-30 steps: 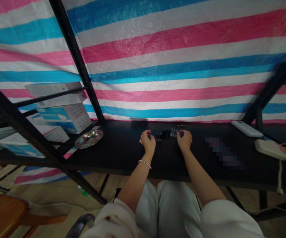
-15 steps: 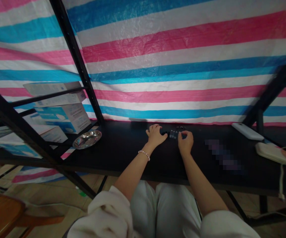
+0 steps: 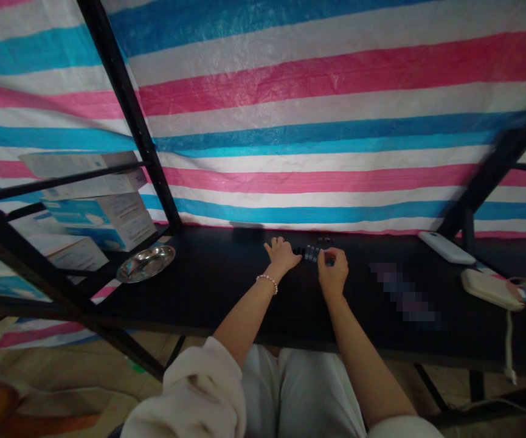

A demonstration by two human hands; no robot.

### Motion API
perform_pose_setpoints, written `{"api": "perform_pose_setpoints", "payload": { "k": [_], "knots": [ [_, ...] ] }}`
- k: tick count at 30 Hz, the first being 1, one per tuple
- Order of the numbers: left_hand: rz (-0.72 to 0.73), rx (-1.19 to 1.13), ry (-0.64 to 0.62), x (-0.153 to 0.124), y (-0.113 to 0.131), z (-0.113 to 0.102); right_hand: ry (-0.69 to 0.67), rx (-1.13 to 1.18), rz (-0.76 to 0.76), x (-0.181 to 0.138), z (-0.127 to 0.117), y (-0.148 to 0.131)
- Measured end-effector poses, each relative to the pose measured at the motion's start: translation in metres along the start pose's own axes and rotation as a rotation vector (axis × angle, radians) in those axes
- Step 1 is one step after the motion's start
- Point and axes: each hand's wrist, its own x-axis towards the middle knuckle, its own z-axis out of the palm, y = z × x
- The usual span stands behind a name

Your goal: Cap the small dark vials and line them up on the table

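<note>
A short row of small grey and black pieces (image 3: 311, 253) lies on the black tabletop (image 3: 226, 274) between my hands; they are too small to name. At the row's left end is my left hand (image 3: 282, 255), its fingers spread and its thumb close to the black pieces. A beaded bracelet (image 3: 267, 283) circles that wrist. My right hand (image 3: 333, 272) is closed in a pinch at the right end of the row, and whatever sits between thumb and fingertips is hidden. Just behind the row are a few tiny dark bits (image 3: 325, 239).
To the left, a shiny metal dish (image 3: 146, 264) stands near stacked boxes (image 3: 107, 216) and a black rack post (image 3: 128, 109). On the right are a blurred-out patch (image 3: 404, 295), a white phone-like object (image 3: 446, 247) and a cream device with a cord (image 3: 493, 289). Striped sheeting (image 3: 312, 146) hangs behind.
The whole view has shifted, so the tabletop things appear farther left and slightly lower. My hands keep nearly the same places beside the row, with the right fingers slightly more curled.
</note>
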Motion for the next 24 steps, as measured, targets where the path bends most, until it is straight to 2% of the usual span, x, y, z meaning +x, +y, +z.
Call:
{"api": "perform_pose_setpoints", "payload": {
  "k": [5, 19, 24],
  "knots": [
    [-0.020, 0.057, -0.044, 0.005, 0.004, -0.001, -0.004, 0.066, 0.000, 0.000, -0.002, -0.007],
    [0.000, 0.017, -0.001, 0.015, 0.008, 0.000, -0.038, 0.059, 0.033, 0.000, -0.002, -0.008],
    [0.018, -0.025, 0.078, 0.009, 0.009, -0.022, -0.052, 0.067, 0.057, 0.000, -0.003, -0.009]
  ]
}}
